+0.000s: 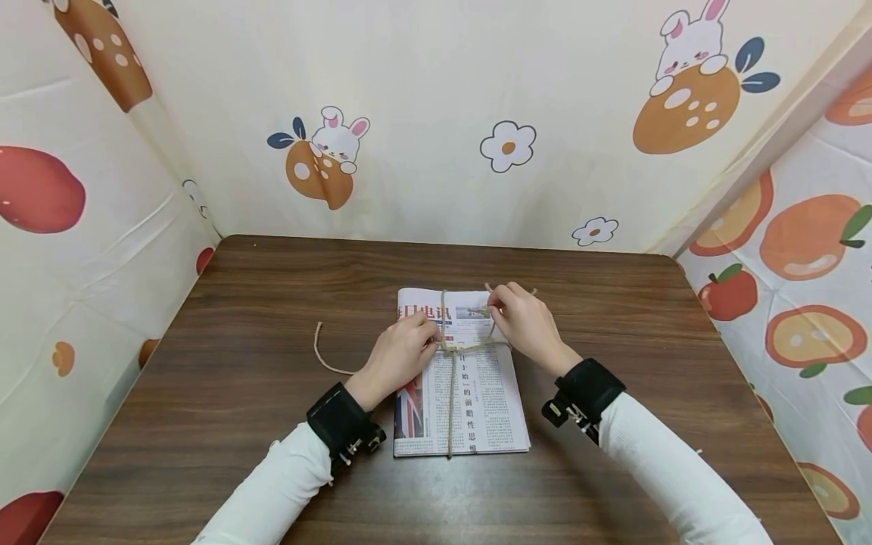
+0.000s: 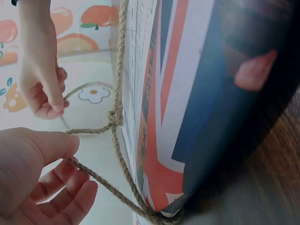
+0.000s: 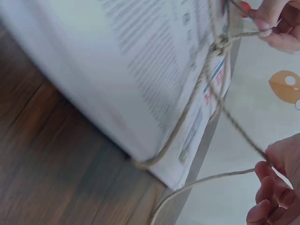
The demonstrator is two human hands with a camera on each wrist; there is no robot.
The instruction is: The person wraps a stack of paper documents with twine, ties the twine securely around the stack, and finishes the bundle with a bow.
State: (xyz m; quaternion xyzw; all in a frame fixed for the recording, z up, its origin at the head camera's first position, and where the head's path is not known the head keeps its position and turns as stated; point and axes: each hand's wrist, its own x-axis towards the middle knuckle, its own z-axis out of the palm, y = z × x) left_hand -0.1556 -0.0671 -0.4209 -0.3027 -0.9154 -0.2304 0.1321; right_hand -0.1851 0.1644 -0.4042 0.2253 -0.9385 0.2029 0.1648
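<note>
A stack of newspapers (image 1: 487,412) lies on the table with jute twine (image 1: 450,409) crossed around it. The strands meet at a knot (image 1: 450,349) on the top sheet, also seen as a knot (image 2: 113,118) in the left wrist view. Left of it, my left hand (image 1: 400,354) pinches a twine strand between thumb and fingers. My right hand (image 1: 529,324), above the upper right corner, grips the other strand. In the right wrist view, thumb and forefinger of the right hand (image 3: 281,180) pinch that twine (image 3: 236,126), and its loose length trails down past the stack.
The brown wooden table (image 1: 272,446) carries the stack. A loose twine end (image 1: 319,344) curls left of the left hand. Patterned cloth (image 1: 436,204) with rabbits and flowers hangs behind the table, and fruit-printed cloth (image 1: 742,356) covers the sides.
</note>
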